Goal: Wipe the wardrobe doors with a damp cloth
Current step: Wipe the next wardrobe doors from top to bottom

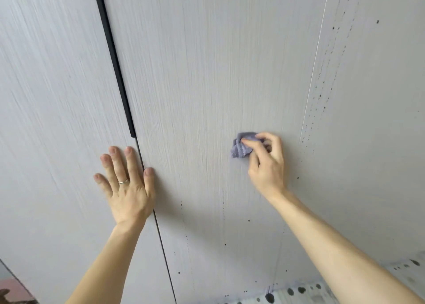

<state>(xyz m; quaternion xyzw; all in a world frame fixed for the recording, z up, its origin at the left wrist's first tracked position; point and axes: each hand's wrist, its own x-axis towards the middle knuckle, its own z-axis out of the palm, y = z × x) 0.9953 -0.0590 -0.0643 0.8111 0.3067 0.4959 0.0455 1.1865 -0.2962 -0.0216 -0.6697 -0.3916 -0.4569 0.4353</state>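
Pinched the bunched lilac cloth [240,147] in the curled right hand [268,165] against the wardrobe door [207,73]; braced the left hand [126,185] flat and splayed over the door seam [161,237]. Probably needed firm strokes along the grain, toward the dark specks [320,94]

the wardrobe doors [207,62] look like pale grey laminate with a fine, streaky vertical grain, wood-like and matt, with only a faint soft sheen. small dark specks dot the finish toward the right and lower down. the black handle strip [115,59] between 2 doors is smooth and matt; whether metal or plastic, cannot tell. the cloth [240,148] is lilac, soft, nubbly and crumpled. the ring [123,181] on the left hand [124,195] is polished silvery metal.
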